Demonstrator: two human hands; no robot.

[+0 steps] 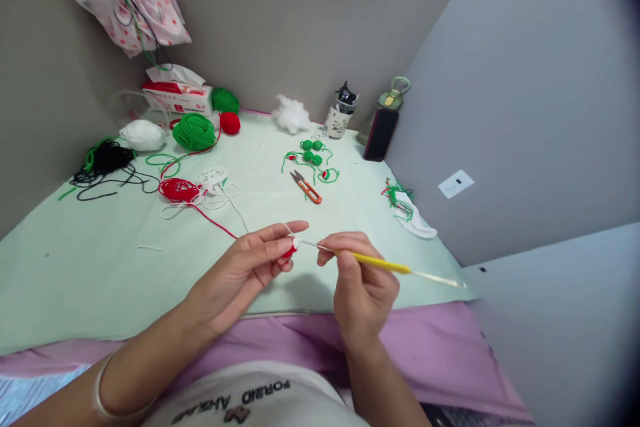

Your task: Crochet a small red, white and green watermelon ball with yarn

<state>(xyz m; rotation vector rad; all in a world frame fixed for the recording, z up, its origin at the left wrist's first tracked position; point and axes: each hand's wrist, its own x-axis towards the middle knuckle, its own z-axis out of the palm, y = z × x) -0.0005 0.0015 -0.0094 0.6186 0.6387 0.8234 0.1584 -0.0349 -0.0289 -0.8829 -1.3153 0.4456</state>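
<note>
holding a small red-and-white crochet piece [290, 250] pinched between thumb and fingers in the left grip [250, 260], over the near side of the tabletop [200, 300]; closed around a yellow-handled hook [383, 263] in the right grip [365, 290], with the thin end aimed at the white edge. could lose a stitch if pulled too sharply to the right, or fray the white strand [289, 229] if caught off-centre by the tip. could also snag, with slack lying loose beside the touching red yarn bundle [180, 191] and white yarn bundle [214, 180]. farther back, can see dark items bunched in a patterned cup [338, 123] and a white tissue [175, 75] poking from a red-and-white tissue box [177, 101]. cannot make out any contents in the green-lidded bottle [393, 100], partly behind a dark phone [381, 135], or in the pink spotted bag [150, 0] at upper left.
</note>
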